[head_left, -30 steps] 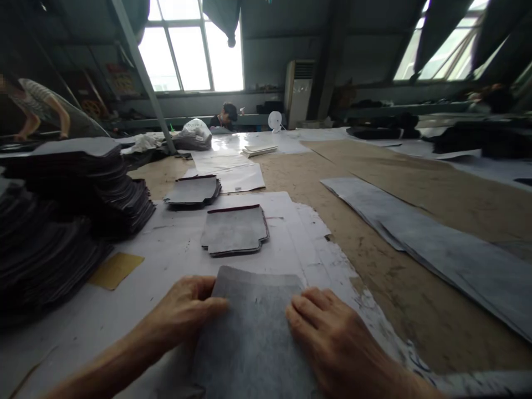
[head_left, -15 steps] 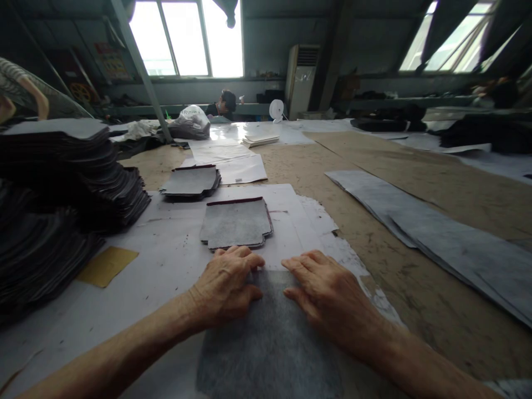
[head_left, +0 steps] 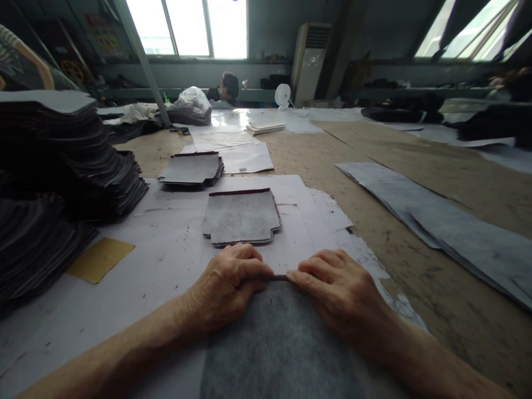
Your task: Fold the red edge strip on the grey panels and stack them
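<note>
A grey felt-like sheet [head_left: 282, 343] lies flat on the white paper-covered table [head_left: 166, 260] right in front of me. My left hand [head_left: 226, 285] and my right hand [head_left: 332, 288] both pinch its far edge, fingers curled, fingertips almost meeting at the middle. Just beyond my hands lies a small stack of cut grey pieces with a dark red edge [head_left: 241, 216]. A second such stack [head_left: 191, 169] sits farther back left.
Tall piles of dark cut pieces [head_left: 62, 160] fill the left side. A yellow card [head_left: 100, 259] lies near them. Long grey strips [head_left: 436, 216] lie on the brown table surface at right. A seated person [head_left: 226, 88] works far back by the windows.
My hands slid forward from the sheet's sides to its far edge and closed on it. The view has tilted down and moved a little nearer.
</note>
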`<state>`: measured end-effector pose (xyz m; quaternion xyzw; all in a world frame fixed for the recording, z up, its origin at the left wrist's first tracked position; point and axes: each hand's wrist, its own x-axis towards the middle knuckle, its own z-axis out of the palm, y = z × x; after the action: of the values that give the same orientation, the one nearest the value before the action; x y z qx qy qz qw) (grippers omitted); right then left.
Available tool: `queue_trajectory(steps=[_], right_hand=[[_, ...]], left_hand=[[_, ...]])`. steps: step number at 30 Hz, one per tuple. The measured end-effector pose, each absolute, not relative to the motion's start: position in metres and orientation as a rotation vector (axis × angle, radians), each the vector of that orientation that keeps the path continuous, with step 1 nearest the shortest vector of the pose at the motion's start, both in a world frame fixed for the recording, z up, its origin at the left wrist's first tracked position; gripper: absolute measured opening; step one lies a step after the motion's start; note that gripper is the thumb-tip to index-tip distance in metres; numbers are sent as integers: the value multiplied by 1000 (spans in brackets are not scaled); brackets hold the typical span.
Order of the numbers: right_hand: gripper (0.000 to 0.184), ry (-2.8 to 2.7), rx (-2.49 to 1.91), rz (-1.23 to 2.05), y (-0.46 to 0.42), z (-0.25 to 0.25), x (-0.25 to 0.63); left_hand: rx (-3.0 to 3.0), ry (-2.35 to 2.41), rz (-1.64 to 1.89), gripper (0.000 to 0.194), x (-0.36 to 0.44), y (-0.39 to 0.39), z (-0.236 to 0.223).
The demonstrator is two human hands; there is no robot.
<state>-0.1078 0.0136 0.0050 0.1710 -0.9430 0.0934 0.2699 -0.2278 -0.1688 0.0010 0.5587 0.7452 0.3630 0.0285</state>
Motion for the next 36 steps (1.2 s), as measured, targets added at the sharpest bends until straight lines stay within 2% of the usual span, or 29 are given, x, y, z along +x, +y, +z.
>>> queue_trajectory(steps=[6, 12, 19, 28, 33, 36], right_hand=[[23, -2499, 525, 202, 11, 4, -104], [25, -2555, 562, 153, 11, 4, -101], [27, -2540, 609, -102, -3, 14, -107], [22, -2643, 498, 70, -18, 6, -112], [30, -2596, 516, 133, -15, 3, -111], [33, -2561, 527, 104, -15, 3, -112]], left_hand=[[2227, 2282, 997, 28, -232, -171, -3], [2265, 2283, 917, 27, -228, -173, -1], [2310, 2256, 807, 24, -227, -173, -1], [2253, 2252, 843, 24, -230, -176, -2], [2258, 2216, 913, 35, -242, -195, 0], [2293, 2205, 861, 35, -245, -201, 2]])
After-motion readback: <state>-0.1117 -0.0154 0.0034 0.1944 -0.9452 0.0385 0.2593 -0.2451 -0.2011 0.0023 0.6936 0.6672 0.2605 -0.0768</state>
